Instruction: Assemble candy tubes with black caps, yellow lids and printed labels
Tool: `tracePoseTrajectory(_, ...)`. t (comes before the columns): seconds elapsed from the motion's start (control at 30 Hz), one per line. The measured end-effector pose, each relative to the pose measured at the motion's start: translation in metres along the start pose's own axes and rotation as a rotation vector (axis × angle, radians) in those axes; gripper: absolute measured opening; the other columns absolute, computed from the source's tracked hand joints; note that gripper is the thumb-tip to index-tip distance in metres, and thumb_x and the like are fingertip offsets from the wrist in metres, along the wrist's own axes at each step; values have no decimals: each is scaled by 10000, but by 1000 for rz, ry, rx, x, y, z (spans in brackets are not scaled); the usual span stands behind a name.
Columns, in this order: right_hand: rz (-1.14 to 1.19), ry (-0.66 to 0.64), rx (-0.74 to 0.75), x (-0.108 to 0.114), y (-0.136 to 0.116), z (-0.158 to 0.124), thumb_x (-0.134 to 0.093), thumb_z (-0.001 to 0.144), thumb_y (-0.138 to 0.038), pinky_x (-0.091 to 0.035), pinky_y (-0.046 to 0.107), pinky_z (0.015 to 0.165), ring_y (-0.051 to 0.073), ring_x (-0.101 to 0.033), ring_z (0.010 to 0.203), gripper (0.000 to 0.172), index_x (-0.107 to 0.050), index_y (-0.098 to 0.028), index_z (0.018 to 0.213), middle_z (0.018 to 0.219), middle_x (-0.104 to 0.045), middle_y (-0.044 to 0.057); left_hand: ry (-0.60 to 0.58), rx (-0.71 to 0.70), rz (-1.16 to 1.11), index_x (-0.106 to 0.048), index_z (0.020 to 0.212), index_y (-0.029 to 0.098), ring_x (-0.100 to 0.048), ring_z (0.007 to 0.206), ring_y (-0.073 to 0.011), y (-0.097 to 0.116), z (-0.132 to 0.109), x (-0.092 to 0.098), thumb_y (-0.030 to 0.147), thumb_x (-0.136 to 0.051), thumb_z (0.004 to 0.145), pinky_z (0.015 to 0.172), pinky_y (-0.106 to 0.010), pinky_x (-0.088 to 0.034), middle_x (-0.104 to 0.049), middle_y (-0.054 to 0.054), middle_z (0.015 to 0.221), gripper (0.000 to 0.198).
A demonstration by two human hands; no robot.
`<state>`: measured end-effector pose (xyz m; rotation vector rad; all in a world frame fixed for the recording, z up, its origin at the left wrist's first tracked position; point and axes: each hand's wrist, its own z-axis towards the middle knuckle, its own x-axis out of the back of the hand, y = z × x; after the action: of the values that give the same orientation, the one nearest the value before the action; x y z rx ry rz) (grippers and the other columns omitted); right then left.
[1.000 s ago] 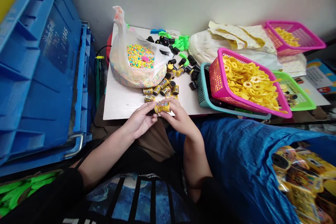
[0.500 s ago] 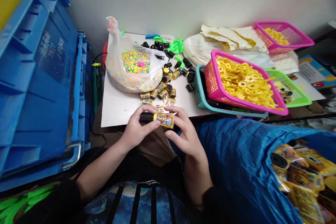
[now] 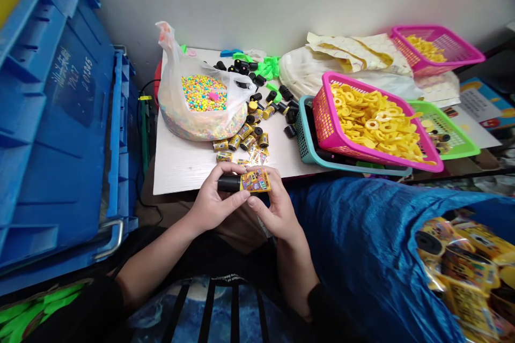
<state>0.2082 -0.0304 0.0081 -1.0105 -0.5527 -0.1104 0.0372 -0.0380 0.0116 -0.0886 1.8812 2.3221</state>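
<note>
In the left hand [image 3: 209, 201], the tube [image 3: 250, 180] lies crosswise (black end left).

Left hand [image 3: 213, 201]: one
Right hand [image 3: 281, 209]: one
Held tube [image 3: 255, 180]: one, black and yellow
Pink baskets [image 3: 324, 119]: two, one near, one far
Blue-green basket [image 3: 306, 142]: one
Green basket [image 3: 469, 149]: one
Bag of beads [image 3: 193, 127]: one
Beads [image 3: 197, 88]: too many to count
Yellow rings [image 3: 374, 124]: too many to count
Small yellow tubes [image 3: 247, 143]: more than five, some hidden
Black caps [image 3: 289, 131]: lots, all jumbled
Big blue sack [image 3: 354, 236]: one
White table [image 3: 177, 174]: one
</note>
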Motion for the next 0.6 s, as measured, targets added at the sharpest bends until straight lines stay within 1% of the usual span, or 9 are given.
tracePoseTrajectory(0.1, -24, -21, 10, 1, 2, 0, -547, 921, -305, -434, 475, 1002, 272, -513, 1163, 321, -525, -277, 1240, 1231, -558, 99, 1, -6, -8, -608, 992, 216, -618, 920, -170, -2, 0, 0, 238, -738, 758, 844, -283, -491, -630, -23, 970, 269)
tracePoseTrajectory(0.27, -52, -13, 41, 4, 5, 1, -572, 903, -249, -460, 471, 954, 257, -545, 1099, 219, -599, -289, 1117, 1186, -571, 76, -45, 114, -111, -600, 1051, 219, -614, 900, -161, -8, -2, 3, 297, -711, 799, 798, -268, -500, -637, -36, 1046, 287)
tracePoseTrajectory(0.37, -48, 6, 41, 5, 6, 2, -588, 894, -237, -476, 460, 925, 249, -557, 1069, 202, -615, -292, 1086, 1161, -583, 68, -66, 156, -135, -604, 1050, 222, -603, 862, -150, -10, -3, 5, 326, -693, 817, 752, -252, -497, -629, -37, 1041, 271)
tracePoseTrajectory(0.47, -61, 54, 45, 4, 6, 2, -593, 887, -217, -475, 460, 917, 250, -560, 1061, 186, -627, -286, 1056, 1155, -589, 68, -70, 140, -95, -607, 1029, 221, -588, 871, -150, -9, -2, 6, 331, -687, 822, 750, -244, -492, -613, -31, 1001, 248)
tracePoseTrajectory(0.6, -107, 114, 77, 2, 8, 2, -604, 869, -178, -477, 451, 894, 249, -562, 1048, 193, -644, -286, 1023, 1138, -604, 62, -67, 52, -25, -602, 1016, 215, -580, 937, -167, -7, -2, 5, 335, -668, 834, 829, -268, -477, -599, -36, 1001, 228)
